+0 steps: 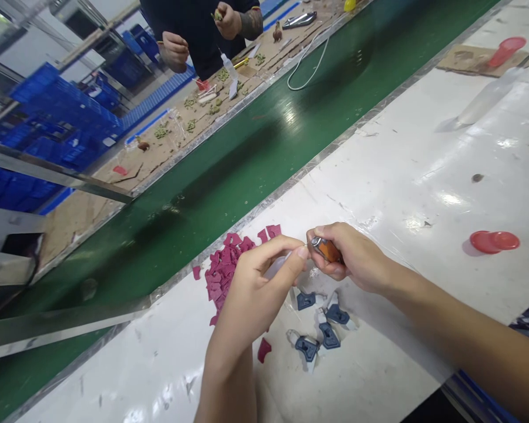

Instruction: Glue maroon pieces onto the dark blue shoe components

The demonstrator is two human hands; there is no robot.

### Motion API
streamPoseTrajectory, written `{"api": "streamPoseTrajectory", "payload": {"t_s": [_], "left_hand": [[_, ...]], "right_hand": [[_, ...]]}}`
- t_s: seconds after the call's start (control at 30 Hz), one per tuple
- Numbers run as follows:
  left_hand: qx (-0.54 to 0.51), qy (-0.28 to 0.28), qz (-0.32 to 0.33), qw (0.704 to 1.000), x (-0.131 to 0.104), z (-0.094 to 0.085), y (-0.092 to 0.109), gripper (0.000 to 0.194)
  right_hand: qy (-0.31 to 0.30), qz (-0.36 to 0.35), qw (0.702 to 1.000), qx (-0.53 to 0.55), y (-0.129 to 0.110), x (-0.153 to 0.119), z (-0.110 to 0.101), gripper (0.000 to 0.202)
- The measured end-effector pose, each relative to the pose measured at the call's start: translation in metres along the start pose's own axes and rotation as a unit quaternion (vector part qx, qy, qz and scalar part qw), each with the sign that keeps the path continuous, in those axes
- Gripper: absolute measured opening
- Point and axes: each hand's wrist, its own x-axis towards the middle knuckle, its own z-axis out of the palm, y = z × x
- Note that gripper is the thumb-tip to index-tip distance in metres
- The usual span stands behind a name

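Right hand wrapped around an orange-brown handheld tool with a shiny metallic end, left hand pinched beside it.
The tool is above the glossy white surface, its metallic end just beside the left fingertips; the left thumb and forefinger are pressed together, but what they pinch is too small to tell. Beneath the hands lie several flat, dark blue angular pieces with white parts. Left of them, partly behind the left hand, spreads a heap of small, flat maroon pieces; one lone maroon piece sits near the left forearm. Farther right stands or lies a red, spool-shaped piece, and across a green strip a co-worker in dark clothing handles small items.
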Motion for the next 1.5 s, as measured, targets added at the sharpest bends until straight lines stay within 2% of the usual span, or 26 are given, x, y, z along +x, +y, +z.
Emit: {"api": "streamPoseTrajectory", "payload": {"t_s": [0.63,1.5], "left_hand": [[0.007,0.011,-0.008,1.000,0.0010,0.0003,0.0012,0.024],[-0.012,-0.005,-0.014,1.000,0.0007,-0.0011,0.0002,0.023]], "right_hand": [[0.004,0.006,1.000,-0.001,-0.0011,-0.0009,0.0002,0.043],[0.012,0.013,1.000,-0.016,-0.0052,-0.0031,0.0026,0.044]]}}
